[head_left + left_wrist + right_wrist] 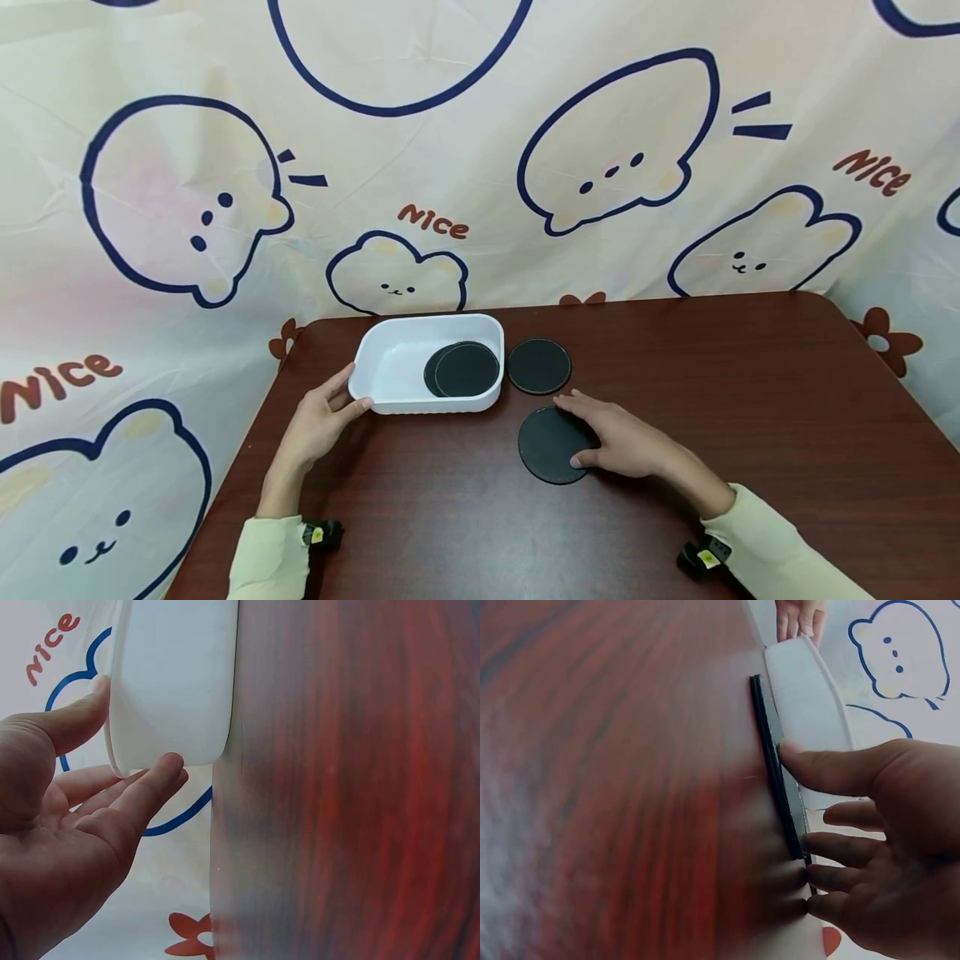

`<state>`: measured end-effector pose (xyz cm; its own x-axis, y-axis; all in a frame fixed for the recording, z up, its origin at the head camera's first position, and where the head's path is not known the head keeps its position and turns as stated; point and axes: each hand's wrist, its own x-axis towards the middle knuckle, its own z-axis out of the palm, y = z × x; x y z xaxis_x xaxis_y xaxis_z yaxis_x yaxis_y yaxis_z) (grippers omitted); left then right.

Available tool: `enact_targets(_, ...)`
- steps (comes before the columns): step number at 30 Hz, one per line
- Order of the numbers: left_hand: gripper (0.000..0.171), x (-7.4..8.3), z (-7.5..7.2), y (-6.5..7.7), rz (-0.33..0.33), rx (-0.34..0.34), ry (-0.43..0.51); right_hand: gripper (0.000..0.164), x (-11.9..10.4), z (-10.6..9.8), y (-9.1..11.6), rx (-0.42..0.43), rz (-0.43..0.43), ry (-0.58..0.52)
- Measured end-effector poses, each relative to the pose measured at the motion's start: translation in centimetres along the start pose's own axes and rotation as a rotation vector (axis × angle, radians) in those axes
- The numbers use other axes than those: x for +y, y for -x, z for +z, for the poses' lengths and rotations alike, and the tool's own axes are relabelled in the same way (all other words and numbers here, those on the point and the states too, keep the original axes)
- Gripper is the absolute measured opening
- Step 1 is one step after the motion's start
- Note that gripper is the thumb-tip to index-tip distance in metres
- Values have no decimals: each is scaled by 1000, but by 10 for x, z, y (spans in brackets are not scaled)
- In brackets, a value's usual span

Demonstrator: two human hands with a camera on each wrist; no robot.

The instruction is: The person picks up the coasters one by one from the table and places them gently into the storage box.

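Note:
A white plastic tub (390, 358) stands toward the back left of the table, with overlapping black round coasters (468, 371) inside it. My left hand (318, 421) holds the tub's left end, thumb at the near corner of the rim and fingers along the end wall. In the left wrist view, fingertips (171, 759) meet the wall. My right hand (626, 437) spans a black round coaster (551, 446) in front of the tub, its thumb on the near right edge and fingers at the far edge. Another black coaster (538, 367) lies just right of the tub.
The dark brown wooden table (720, 375) extends widely to the right and toward me. Behind it hangs a pale cloth (495, 167) with blue cartoon outlines, meeting the table's back and left edges. Each wrist carries a small black camera (322, 535).

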<state>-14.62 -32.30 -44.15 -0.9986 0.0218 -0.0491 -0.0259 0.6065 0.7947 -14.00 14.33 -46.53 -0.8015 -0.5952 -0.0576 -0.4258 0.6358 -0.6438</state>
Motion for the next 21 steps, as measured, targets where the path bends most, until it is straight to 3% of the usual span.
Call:
enact_targets(7, 81, 0, 0, 0, -2, 7, -3, 77, -4, 4, 0, 40, 12, 65)
enact_targets(15, 81, 2, 0, 1, -7, 1, 7, 85, -2, 5, -3, 138, -6, 20)
enact_targets(21, 82, 3, 0, 2, -1, 1, 10, 85, 2, 2, -5, 201, 47, -19)
